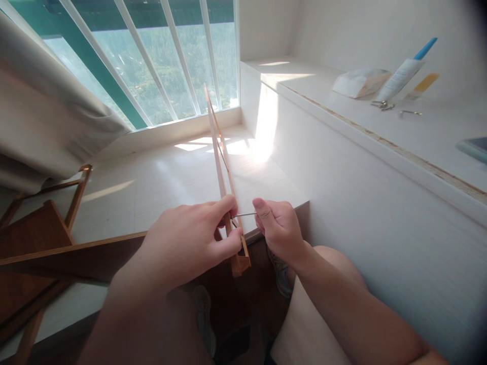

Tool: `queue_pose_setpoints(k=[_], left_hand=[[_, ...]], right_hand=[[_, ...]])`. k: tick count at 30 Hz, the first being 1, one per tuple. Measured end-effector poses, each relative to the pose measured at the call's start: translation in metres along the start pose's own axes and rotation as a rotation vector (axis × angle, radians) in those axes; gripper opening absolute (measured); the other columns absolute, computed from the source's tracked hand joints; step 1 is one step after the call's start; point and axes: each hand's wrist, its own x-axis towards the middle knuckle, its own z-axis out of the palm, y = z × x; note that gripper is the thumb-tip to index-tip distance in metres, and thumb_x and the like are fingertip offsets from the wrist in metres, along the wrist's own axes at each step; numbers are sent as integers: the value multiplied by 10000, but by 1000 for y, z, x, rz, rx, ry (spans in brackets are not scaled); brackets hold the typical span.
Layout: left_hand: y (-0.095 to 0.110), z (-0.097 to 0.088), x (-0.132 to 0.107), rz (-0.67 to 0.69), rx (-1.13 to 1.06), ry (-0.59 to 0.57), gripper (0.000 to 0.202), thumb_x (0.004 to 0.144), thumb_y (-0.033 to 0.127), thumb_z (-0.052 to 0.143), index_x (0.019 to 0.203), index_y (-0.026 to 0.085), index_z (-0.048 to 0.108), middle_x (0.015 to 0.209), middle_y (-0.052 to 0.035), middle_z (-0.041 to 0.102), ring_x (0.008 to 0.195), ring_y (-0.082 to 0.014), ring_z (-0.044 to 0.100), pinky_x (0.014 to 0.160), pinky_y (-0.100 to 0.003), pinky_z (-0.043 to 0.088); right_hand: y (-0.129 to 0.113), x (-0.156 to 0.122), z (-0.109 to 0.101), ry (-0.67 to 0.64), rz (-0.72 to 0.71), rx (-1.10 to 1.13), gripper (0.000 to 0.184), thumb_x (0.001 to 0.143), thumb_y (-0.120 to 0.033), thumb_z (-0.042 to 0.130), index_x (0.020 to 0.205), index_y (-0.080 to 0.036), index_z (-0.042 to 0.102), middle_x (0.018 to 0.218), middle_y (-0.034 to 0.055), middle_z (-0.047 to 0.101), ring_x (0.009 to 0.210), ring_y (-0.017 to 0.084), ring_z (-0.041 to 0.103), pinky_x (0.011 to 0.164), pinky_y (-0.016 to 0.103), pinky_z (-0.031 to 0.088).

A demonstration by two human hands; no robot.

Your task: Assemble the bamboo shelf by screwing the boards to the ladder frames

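Note:
A long, narrow wooden frame (218,170) stretches from between my hands toward the window, its near end hanging past the edge of the white ledge. My left hand (190,235) grips this frame near its close end, thumb on one side and fingers on the other. In my right hand (279,225) is a thin metal rod, apparently a hex key (246,214), held between curled fingers and thumb. The rod's far tip meets the frame beside my left fingertips. Whether it sits in a screw is hidden.
Wooden furniture parts (41,228) lean at the left below a curtain (49,96). On the right shelf (327,109) lie a white tube with a blue tip (401,76), a plastic packet (359,82), small metal pieces (382,105) and a bent metal key (411,112). A barred window (152,66) is ahead.

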Motion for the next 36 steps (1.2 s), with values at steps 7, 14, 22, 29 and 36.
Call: queue_pose_setpoints(k=[7, 14, 22, 29, 36], left_hand=[[1, 1, 2, -4, 3, 0, 226, 920, 543, 447, 1011, 349, 517, 715, 85, 648, 620, -197, 560, 568, -294, 259], [1, 1, 1, -7, 10, 5, 225, 919, 546, 447, 1006, 351, 516, 714, 87, 643, 621, -198, 564, 569, -299, 263], [1, 1, 1, -5, 6, 7, 226, 918, 548, 451, 1005, 350, 517, 726, 83, 646, 626, -196, 562, 571, -299, 266], [3, 1, 1, -12, 6, 12, 215, 916, 534, 458, 988, 342, 521, 708, 80, 639, 606, -190, 543, 564, -299, 259], [0, 1, 1, -2, 15, 19, 227, 923, 550, 448, 1003, 349, 516, 720, 84, 638, 625, -198, 559, 564, -305, 270]], right_hand=[[3, 0, -1, -17, -58, -64, 540, 1036, -433, 457, 560, -186, 387, 502, -48, 344, 483, 78, 326, 506, 278, 257], [7, 2, -5, -31, -245, -155, 464, 1039, -339, 470, 606, -187, 397, 549, -44, 377, 520, 82, 346, 538, 266, 284], [12, 4, -3, 35, -496, -272, 371, 1023, -264, 500, 664, -200, 429, 602, -40, 387, 564, 102, 344, 570, 286, 298], [22, 5, 3, 72, -558, -193, 315, 1024, -279, 493, 722, -189, 509, 646, -16, 444, 602, 117, 401, 586, 290, 319], [26, 2, 10, 96, -499, -123, 364, 1031, -300, 468, 684, -195, 482, 612, -21, 434, 569, 114, 407, 573, 287, 324]])
